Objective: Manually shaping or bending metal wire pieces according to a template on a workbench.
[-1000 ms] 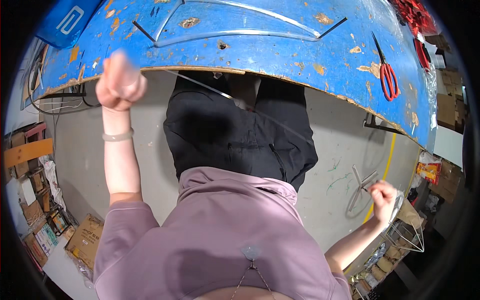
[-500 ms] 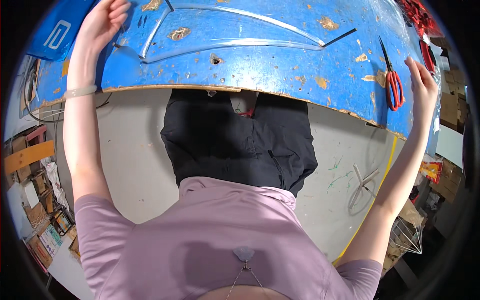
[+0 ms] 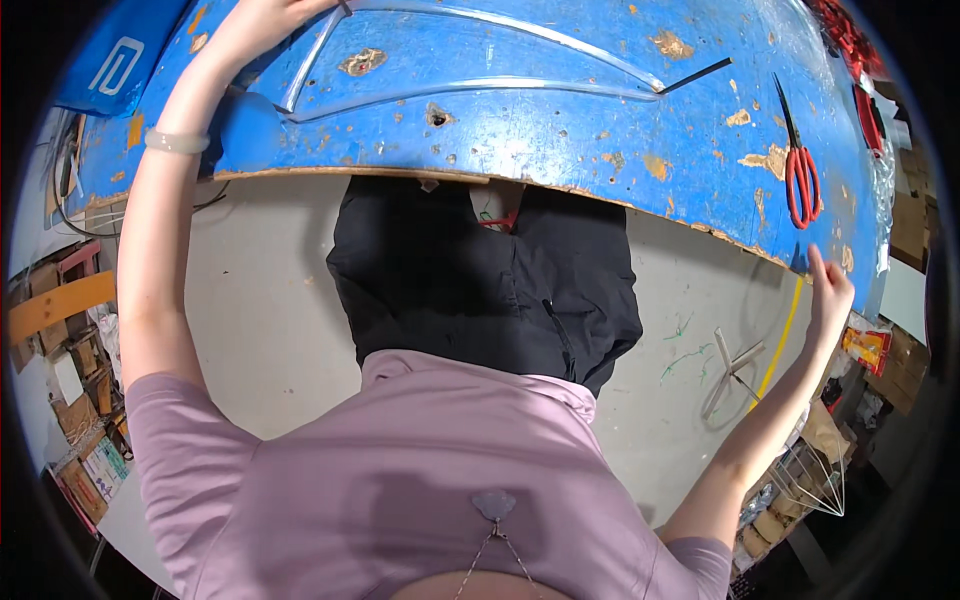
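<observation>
My left hand [image 3: 280, 14] reaches over the far left of the blue table; its fingertips meet a dark end piece [image 3: 345, 7] at a corner of a long loop of clear plastic strips [image 3: 500, 82]. The upper frame edge cuts off part of that hand, so its grip is unclear. From the loop's right corner a thin black rod [image 3: 697, 75] sticks out. My right hand [image 3: 832, 290] is at the table's front right edge, fingers curled together; whether anything small is in them cannot be made out. Just beyond it lie scissors with red handles [image 3: 797, 150], apart from the hand.
The worn blue tabletop [image 3: 560, 150] has chipped patches and a rough front edge. A blue bag [image 3: 115, 60] sits at the far left, red items [image 3: 850, 35] and clear wrap at the far right. On the floor stands a grey crossed stand [image 3: 735, 370]; boxes [image 3: 75, 430] crowd the left.
My left hand has moved right and away from me to the dark end piece. My right hand has drawn back toward me, from beside the scissors to the table's front edge.
</observation>
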`<state>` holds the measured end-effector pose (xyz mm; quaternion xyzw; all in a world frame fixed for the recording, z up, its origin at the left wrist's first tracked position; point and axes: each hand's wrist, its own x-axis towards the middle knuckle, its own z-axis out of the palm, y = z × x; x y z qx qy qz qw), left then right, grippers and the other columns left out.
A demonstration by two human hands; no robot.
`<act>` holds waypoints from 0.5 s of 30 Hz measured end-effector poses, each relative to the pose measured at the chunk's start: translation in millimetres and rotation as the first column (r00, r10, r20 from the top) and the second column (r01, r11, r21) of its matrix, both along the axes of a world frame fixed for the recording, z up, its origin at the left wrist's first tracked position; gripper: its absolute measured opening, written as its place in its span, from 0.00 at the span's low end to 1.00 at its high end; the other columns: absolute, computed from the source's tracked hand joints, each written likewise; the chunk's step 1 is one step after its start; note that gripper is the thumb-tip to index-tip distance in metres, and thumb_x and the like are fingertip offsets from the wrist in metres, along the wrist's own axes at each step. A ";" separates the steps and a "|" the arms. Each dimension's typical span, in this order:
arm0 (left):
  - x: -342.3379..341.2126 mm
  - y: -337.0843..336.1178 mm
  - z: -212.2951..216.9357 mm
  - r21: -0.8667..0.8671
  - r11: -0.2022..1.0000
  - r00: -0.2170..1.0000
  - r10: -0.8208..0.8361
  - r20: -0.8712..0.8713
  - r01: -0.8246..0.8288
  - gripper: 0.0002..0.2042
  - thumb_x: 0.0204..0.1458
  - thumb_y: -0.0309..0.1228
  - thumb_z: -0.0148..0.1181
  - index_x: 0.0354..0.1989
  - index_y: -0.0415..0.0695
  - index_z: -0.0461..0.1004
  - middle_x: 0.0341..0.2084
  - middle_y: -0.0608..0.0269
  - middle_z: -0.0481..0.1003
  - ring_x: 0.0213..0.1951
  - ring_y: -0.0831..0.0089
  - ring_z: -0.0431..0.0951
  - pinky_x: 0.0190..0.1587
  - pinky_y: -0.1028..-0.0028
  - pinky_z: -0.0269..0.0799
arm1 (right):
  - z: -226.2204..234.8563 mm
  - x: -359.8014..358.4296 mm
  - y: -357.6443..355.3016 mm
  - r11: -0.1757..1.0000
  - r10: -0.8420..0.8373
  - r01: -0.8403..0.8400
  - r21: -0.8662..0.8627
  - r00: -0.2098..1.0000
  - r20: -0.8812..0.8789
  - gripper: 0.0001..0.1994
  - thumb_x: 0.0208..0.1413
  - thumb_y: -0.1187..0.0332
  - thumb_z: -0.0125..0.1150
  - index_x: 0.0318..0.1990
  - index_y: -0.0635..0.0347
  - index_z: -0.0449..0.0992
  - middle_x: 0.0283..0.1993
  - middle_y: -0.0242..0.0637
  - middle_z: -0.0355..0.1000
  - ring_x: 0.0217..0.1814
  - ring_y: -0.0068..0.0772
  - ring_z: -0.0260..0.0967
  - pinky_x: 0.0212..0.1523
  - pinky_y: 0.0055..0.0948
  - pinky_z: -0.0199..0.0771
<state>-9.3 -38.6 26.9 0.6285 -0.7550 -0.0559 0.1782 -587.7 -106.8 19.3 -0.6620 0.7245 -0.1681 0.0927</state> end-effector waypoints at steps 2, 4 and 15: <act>2.4 3.7 11.8 0.164 0.985 0.944 0.100 -0.313 -0.050 0.12 0.50 0.31 0.52 0.40 0.39 0.72 0.20 0.65 0.69 0.26 0.79 0.69 0.30 0.80 0.63 | -1.9 -16.8 40.5 1.000 -0.001 0.000 0.019 0.999 0.043 0.17 0.49 0.59 0.58 0.16 0.61 0.68 0.13 0.19 0.50 0.18 0.12 0.43 0.18 0.17 0.40; 0.7 12.7 23.4 -0.091 0.992 0.936 0.049 -0.349 -0.085 0.12 0.50 0.31 0.52 0.40 0.39 0.72 0.20 0.67 0.69 0.26 0.80 0.68 0.30 0.81 0.63 | -2.8 -39.7 96.4 0.983 -0.116 0.090 0.160 0.979 0.166 0.16 0.48 0.58 0.58 0.16 0.58 0.68 0.13 0.20 0.50 0.18 0.13 0.42 0.19 0.18 0.39; -341.1 104.6 4.8 -0.143 0.457 0.292 -0.748 -0.596 0.878 0.22 0.47 0.45 0.50 0.35 0.33 0.68 0.26 0.46 0.71 0.32 0.57 0.72 0.38 0.66 0.67 | 19.4 -53.3 361.1 0.942 -0.296 0.081 0.326 0.658 0.693 0.13 0.47 0.66 0.58 0.18 0.65 0.66 0.14 0.26 0.56 0.15 0.16 0.49 0.16 0.19 0.47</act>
